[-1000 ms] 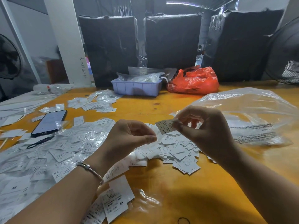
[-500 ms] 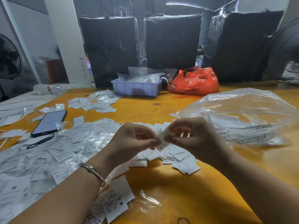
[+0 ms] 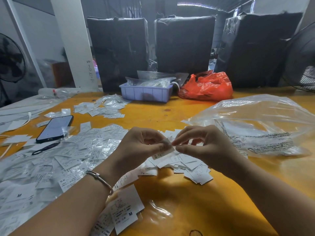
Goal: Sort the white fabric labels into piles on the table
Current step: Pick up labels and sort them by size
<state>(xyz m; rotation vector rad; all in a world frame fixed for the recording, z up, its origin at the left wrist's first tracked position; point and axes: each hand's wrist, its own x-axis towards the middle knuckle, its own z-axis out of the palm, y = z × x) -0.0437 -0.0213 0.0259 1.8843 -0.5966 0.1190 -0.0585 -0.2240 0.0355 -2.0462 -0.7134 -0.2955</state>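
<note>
Your left hand (image 3: 141, 147) and right hand (image 3: 204, 147) are meeting above the middle of the yellow table (image 3: 196, 201), fingers curled inward toward each other. Both are pinching the same white fabric label (image 3: 164, 151) between thumb and fingertips, your left at its upper edge and your right at its right end. The label is a small, limp white rectangle, tilting down to the left, with fine grey print and the letters "SX" showing near its lower left corner. You are wearing a thin metal bracelet (image 3: 100, 178) on your left wrist.

Directly beneath the held label, a loose pile of labels (image 3: 190, 166) is lying on the table, overlapping at all angles. To the left of the held label, a much wider spread of labels (image 3: 51, 164) is covering the table, many inside clear wrappers, with size letters such as "S", "SX" and "M" readable on some. Nearer you than the held label, by your left forearm, another small stack (image 3: 124, 213) is showing an "M".

To the right of the held label, a large crumpled clear plastic bag (image 3: 259, 123) with black print is resting on the table. Left of and beyond the held label, a dark phone (image 3: 54, 128) is lying face up among the labels. Farther beyond the label, a smaller scatter of labels (image 3: 102, 109), a lilac plastic tray (image 3: 146, 93) and a red plastic bag (image 3: 206, 86) are sitting near the table's far edge.
</note>
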